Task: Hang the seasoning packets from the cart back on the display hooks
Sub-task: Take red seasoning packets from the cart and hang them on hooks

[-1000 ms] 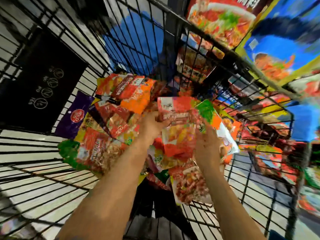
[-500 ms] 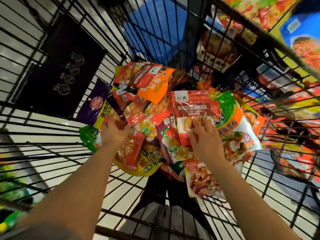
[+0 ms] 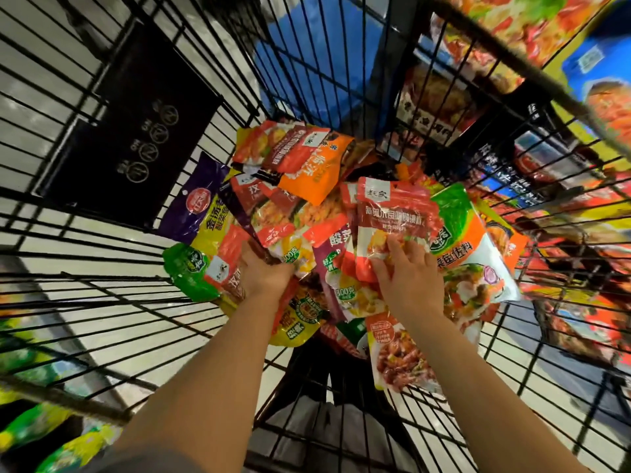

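A black wire cart (image 3: 102, 302) is filled with seasoning packets (image 3: 307, 172). A red packet (image 3: 392, 213) is touched by the right hand (image 3: 409, 281), its grip spread open. Another packet (image 3: 273, 233) is gripped by the left hand (image 3: 264, 274).

Both arms reach down into a black wire cart (image 3: 102, 295) holding a heap of seasoning packets. The left hand (image 3: 264, 271) grips a red packet (image 3: 235, 254) at the heap's left side. The right hand (image 3: 409, 274) lies with spread fingers on another red packet (image 3: 392, 213), just left of a green-and-orange packet (image 3: 471, 240).
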Motion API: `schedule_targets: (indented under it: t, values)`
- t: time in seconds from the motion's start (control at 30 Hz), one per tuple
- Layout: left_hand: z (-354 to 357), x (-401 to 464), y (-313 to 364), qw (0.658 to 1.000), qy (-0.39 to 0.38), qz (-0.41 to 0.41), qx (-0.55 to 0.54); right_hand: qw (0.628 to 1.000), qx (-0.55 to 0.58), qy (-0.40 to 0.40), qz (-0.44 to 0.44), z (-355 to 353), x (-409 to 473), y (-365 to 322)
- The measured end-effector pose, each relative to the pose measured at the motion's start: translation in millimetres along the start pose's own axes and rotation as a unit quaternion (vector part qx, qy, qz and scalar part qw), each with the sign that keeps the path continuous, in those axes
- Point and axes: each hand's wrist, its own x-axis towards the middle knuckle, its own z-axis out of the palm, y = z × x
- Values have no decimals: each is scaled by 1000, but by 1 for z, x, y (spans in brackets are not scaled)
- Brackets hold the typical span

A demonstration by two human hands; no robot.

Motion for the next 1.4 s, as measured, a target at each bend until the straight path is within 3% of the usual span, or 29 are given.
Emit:
schedule_targets:
  t: [0.13,0.3,0.43,0.53,0.6,0.7,0.77,0.8,0.9,1.0,1.07,1.13,1.23,1.4]
  values:
    - [4,-22,1,998,11,-5,-62,1000,-7,-13,-8,-10,-2,-1]
    - [-4,-45,11,953,47,-50,-295,999,1,-48,-19,-19,3,4]
    - [-14,-88,32,933,2,20,-360,997,27,-64,-41,-20,4,14]
    - [-11,-121,43,940,-57,157,-298,991,105,-65,-53,-20,10,25]
    - [7,-129,49,947,-93,241,-189,980,186,-66,-27,-25,11,32]
    - [44,-134,68,920,-190,340,-38,917,391,-76,37,-35,3,43]
    - [67,-128,73,894,-256,360,73,854,514,-53,63,-33,0,47]
    - [76,-123,74,885,-264,361,130,841,534,-42,75,-27,2,51]
    - [88,-116,71,860,-242,360,268,856,514,-20,45,-15,5,57]
    - [73,-114,69,876,-183,404,190,902,432,1,27,-14,9,49]
    - [58,-105,67,886,-81,438,132,935,354,31,1,-10,11,44]
    - [48,-87,69,916,-1,387,108,952,304,41,1,-5,13,42]
    - [50,-73,74,944,-73,289,142,937,346,18,41,1,12,41]
    - [75,-85,65,915,-128,284,258,880,469,-3,78,3,5,45]
